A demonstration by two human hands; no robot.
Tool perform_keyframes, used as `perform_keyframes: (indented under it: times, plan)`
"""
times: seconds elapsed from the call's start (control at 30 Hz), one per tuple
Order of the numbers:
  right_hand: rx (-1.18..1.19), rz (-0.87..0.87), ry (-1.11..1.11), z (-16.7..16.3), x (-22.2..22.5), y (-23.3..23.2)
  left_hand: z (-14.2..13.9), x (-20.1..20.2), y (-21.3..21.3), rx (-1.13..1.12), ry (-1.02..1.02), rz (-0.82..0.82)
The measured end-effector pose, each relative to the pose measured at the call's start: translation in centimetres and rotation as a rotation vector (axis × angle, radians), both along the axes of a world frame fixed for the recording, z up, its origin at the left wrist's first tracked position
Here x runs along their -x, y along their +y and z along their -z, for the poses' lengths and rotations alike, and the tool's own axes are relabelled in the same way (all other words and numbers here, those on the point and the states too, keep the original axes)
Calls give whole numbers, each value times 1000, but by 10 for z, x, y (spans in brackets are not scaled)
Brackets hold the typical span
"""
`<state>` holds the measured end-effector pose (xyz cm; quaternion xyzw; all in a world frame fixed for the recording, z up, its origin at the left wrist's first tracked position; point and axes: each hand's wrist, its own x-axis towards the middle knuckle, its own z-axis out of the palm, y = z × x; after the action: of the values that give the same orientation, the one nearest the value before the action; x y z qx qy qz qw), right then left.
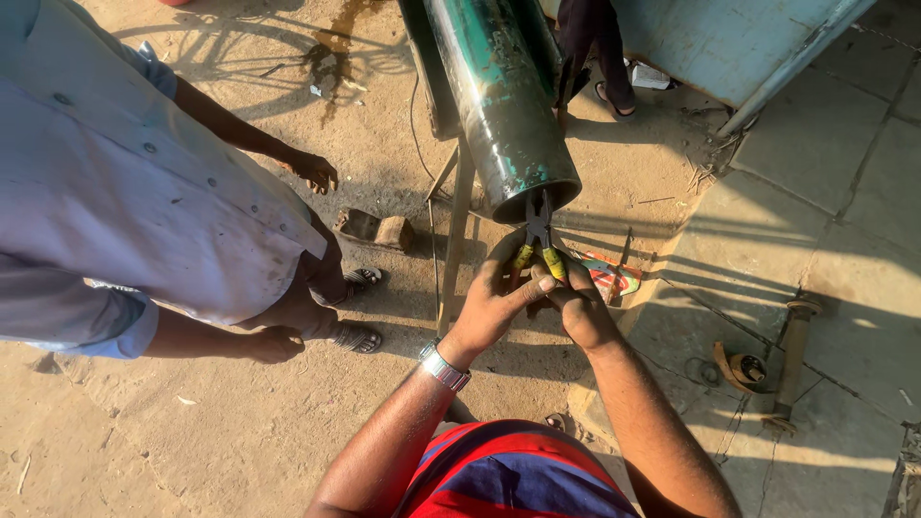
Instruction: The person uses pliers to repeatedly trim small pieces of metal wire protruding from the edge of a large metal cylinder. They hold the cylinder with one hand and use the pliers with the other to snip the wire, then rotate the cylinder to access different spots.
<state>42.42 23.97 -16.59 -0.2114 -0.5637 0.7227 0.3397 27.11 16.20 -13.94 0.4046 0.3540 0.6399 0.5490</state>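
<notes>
At the mouth of the green pipe [499,105], pliers [537,235] going in.

Big pipe on its metal stand [456,240], a bystander in a pale shirt [125,182] close alongside. Left hand [494,302] and right hand [576,302] are both wrapped round the yellow handles, plier nose biting at the pipe's dark rim. Slip risk, I'd say: hard squeeze, thin edge, knuckles near steel. Whether anything sits inside that pipe, can't tell — it's black in there.
</notes>
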Motion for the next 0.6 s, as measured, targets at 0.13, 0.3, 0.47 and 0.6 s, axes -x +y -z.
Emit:
perform_keyframes:
  times: [0.13, 0.3, 0.47, 0.6]
  plan:
    - [42, 31, 1, 8, 1, -3, -5, -1, -2, 84, 104, -58]
    - [69, 44, -38, 2, 5, -10, -11, 0, -5, 94, 175, -38]
    - [71, 76, 23, -4, 7, -11, -14, -2, -5, 14, 135, -21]
    - [-1, 102, -83, 6, 14, -11, -1, -7, -6, 121, 186, -100]
